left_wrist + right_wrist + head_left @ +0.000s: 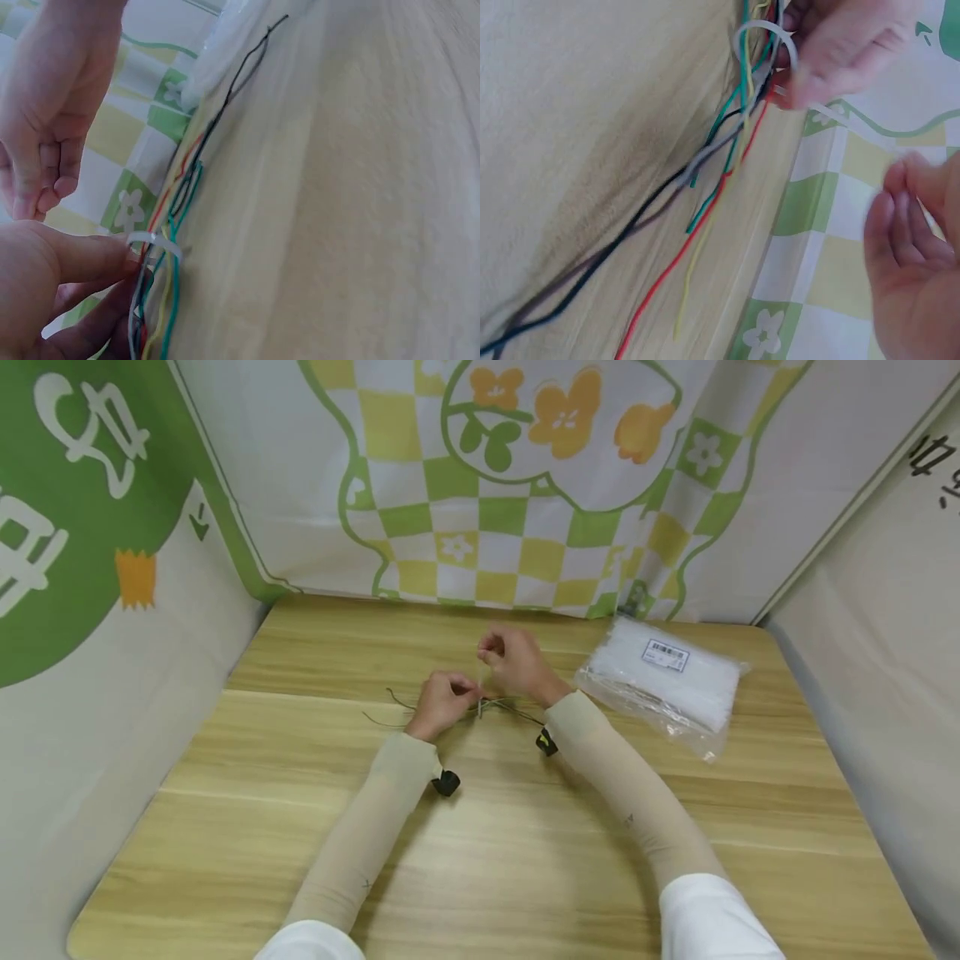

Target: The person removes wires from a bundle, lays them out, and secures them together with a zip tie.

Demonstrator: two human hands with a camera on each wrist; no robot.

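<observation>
A white cable tie [791,45] forms a loose loop around a bundle of thin wires [171,300] in red, black, grey, green and yellow. My left hand [441,703] pinches the tie at the loop between thumb and finger, close against the wires. Above and to the right, my right hand [517,662] pinches the far end of the tie's tail [853,122], which stretches tight between the two hands. Loose wire ends fan out past the loop on both sides, low over the wooden table [480,877].
A clear plastic bag [660,677] packed with white strips and bearing a barcode label lies at the table's back right. Behind the table's rear edge hangs a checkered curtain [495,518]. White printed panels stand on the left and right.
</observation>
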